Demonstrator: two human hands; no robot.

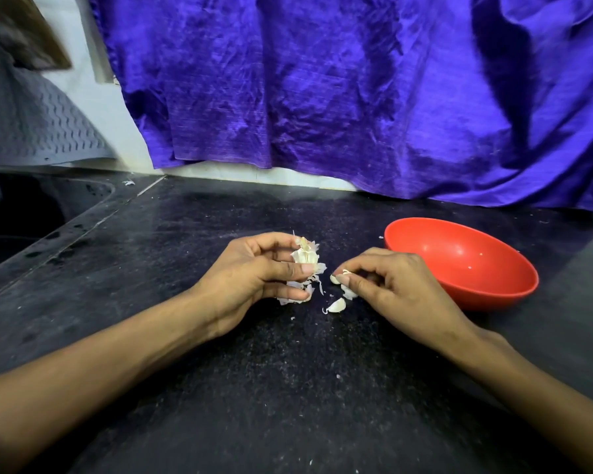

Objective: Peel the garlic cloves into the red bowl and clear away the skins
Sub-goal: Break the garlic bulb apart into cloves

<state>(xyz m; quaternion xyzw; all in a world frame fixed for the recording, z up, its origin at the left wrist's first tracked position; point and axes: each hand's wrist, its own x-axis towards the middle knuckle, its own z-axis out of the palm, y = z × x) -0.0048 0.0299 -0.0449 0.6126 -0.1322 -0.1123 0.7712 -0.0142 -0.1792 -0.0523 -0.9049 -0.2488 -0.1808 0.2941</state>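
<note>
Head camera looks down on a dark speckled stone counter (288,371), and at the far left a dark sink basin (31,213) is set into it, with a grey zigzag-textured mat (42,131) leaning on the wall above. Further right the left hand (250,278) curls its fingers and thumb around a partly broken white garlic bulb (304,256), whose papery top sticks up past the fingertips. Loose white garlic skins (300,292) hang and lie just under those fingers, touching the counter. Between the two hands, just below and beside the right thumb tip, one small pale garlic clove (337,305) lies on the counter with a curl of skin at its end. The right hand (391,289) pinches another small garlic clove (339,278) between thumb and forefinger, its other fingers bent loosely behind; a scrap of skin shows under the thumb. Just beyond the right hand's knuckles sits a round red plastic bowl (493,285), close to the hand, with only a few tiny white flecks inside. Behind everything hangs a wrinkled violet-blue cloth (322,80) reaching down to the counter's back edge.
</note>
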